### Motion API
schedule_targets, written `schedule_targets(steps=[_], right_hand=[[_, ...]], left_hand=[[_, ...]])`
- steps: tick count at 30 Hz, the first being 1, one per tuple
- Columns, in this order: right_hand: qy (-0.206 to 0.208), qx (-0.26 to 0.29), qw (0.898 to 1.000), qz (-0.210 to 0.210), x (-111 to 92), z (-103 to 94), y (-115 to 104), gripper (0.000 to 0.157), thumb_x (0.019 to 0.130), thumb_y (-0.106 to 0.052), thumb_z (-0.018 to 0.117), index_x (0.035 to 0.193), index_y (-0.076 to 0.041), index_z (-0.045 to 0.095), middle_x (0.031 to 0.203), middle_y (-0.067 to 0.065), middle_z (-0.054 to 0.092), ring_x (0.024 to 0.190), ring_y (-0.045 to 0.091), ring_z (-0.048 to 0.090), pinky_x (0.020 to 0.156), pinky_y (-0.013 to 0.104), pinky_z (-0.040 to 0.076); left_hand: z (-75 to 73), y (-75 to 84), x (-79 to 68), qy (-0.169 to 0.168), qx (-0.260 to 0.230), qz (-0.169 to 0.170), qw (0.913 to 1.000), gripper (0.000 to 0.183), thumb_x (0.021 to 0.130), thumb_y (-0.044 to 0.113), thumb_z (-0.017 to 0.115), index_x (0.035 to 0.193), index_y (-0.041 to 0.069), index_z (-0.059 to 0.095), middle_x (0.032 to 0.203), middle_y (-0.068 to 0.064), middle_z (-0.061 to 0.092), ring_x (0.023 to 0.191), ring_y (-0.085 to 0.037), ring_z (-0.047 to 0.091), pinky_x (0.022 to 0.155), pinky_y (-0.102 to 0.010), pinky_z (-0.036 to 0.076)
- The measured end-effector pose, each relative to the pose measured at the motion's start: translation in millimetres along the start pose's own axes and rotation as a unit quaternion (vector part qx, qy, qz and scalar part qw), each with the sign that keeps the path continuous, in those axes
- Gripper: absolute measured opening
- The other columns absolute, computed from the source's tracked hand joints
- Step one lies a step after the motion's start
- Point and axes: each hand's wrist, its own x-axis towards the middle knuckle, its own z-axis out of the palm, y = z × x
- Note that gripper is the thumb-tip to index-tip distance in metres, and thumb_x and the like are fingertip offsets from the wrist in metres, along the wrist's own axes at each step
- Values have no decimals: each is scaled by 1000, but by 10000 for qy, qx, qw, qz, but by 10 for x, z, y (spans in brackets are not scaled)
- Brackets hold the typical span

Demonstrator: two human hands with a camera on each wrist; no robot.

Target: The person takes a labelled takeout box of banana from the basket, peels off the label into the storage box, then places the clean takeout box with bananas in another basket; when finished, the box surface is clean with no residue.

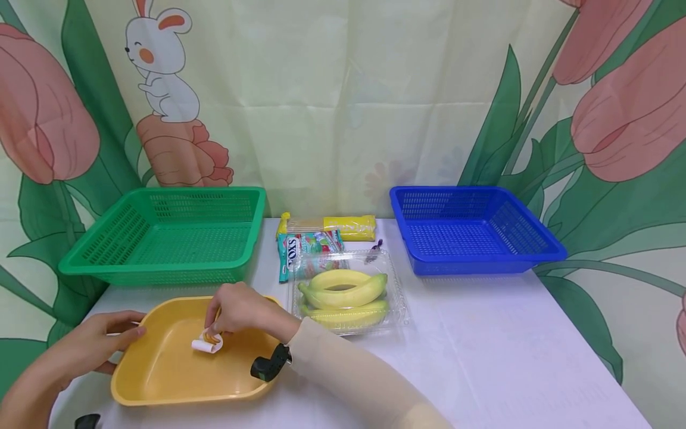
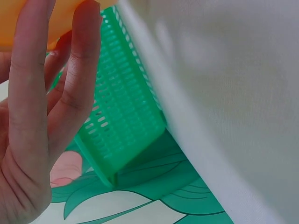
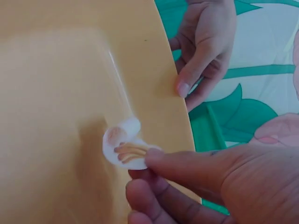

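Beige cloth of the right sleeve [image 1: 354,369] runs up from the bottom edge, a black wrist strap [image 1: 271,362] near its cuff, to the right hand [image 1: 243,307], whose thumb and fingers are closed in a pinch on a small white curled piece [image 1: 208,342] with yellow-orange bands. That piece is held over the floor of a yellow tray [image 1: 161,366]; whether it touches the tray I cannot tell. At the tray's left side, the left hand [image 1: 99,342] grips the rim, thumb on top, its longer fingers reaching under fairly straight. Behind the tray sits a green basket [image 1: 187,241] with slotted sides; farther right, a blue basket [image 1: 455,235] of similar make. Between them, a clear plastic box [image 1: 399,310] contains yellow-green bananas [image 1: 345,298], and a teal FOX'S packet [image 1: 292,253] shows partly through its rear. A yellow packet [image 1: 351,227] lies behind, with a small dark wrapped item [image 1: 373,251] nearby. All rest on a white-covered table [image 1: 482,345], backed by a pale curtain [image 1: 348,89] printed with pink tulips [image 1: 48,113] and a white rabbit [image 1: 166,65].
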Motion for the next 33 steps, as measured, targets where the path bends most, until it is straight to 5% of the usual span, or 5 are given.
schedule_targets(steps=[22,33], right_hand=[[-561,207,9971,464,36,74,61,17,94,-18,80,79,-26,79,59,-10,67,49,2,57,47,15,44],[-543,-175,9980,261,-27,-19,88,5,95,-28,79,95,-26,84,68,-12,72,57,0,58,55,13,45]], left_hand=[[-30,59,-6,-109,137,150,9997,62,113,29,52,150,-18,37,132,-35,62,104,-24,72,82,-48,68],[-13,89,-4,-88,42,229,9997,57,113,25,51,149,-18,40,131,-36,60,103,-23,72,82,-47,68]])
